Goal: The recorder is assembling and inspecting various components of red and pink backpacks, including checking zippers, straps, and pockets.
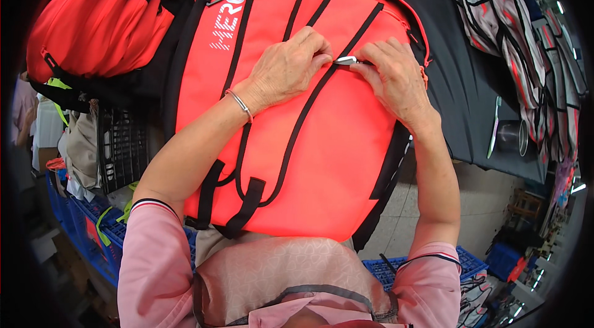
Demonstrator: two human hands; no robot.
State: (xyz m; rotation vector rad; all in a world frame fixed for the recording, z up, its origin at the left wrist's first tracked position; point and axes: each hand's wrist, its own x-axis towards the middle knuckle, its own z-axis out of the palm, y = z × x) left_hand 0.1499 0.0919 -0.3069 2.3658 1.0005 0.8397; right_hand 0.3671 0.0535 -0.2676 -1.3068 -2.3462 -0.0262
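Note:
A bright red-orange backpack (322,161) with black edging lies in front of me, its shoulder straps facing up. My right hand (396,77) is closed on small silver thread snips (346,60), their tip pointing left over the black edging of a shoulder strap (291,117). Close beside that tip, my left hand (289,68) pinches with thumb and forefinger at the strap's edge. What lies between those fingertips is too small to make out. Two black webbing ends (246,207) hang at the backpack's near edge.
Several red bags (93,25) are piled at the far left. Right of the backpack, a toothbrush (494,127) and a metal cup (512,137) rest on the dark table (461,99). Grey black-edged pieces (513,37) hang over its far right. A black basket (124,148) and blue crates (93,229) stand left.

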